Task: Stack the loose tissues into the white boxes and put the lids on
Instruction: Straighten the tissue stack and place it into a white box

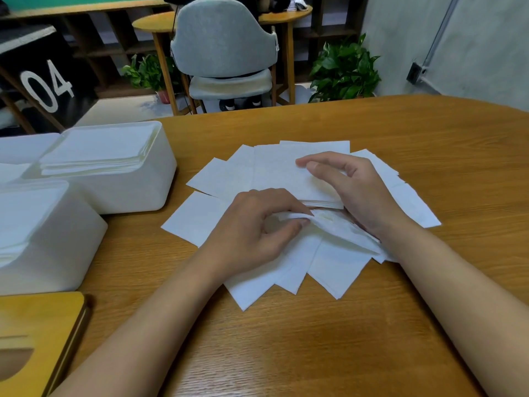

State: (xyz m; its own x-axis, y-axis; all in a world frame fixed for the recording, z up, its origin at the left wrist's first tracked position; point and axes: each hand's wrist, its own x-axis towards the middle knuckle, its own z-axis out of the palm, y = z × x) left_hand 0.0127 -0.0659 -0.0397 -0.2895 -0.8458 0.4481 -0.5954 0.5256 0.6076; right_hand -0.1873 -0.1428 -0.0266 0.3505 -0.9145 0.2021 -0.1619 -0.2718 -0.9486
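Tissue [329, 224] pinched btwn L fingers [286, 228] | tissue stack [279, 174] gripped under R fingers [325, 159]

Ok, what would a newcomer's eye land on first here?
A fan of loose tissues spread across the wooden table, with the left hand pinching one and the right hand over a neat stack. At the left edge, two lidless white boxes sit packed with tissues.

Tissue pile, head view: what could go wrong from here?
1. The left hand pinches a bunched tissue; pulling could crease it or drag the fanned loose tissues askew.
2. The gathered stack sits under the right hand only; its edges may slip out of line.
3. The far white box looks full to the rim, so the wooden lid may not seat.
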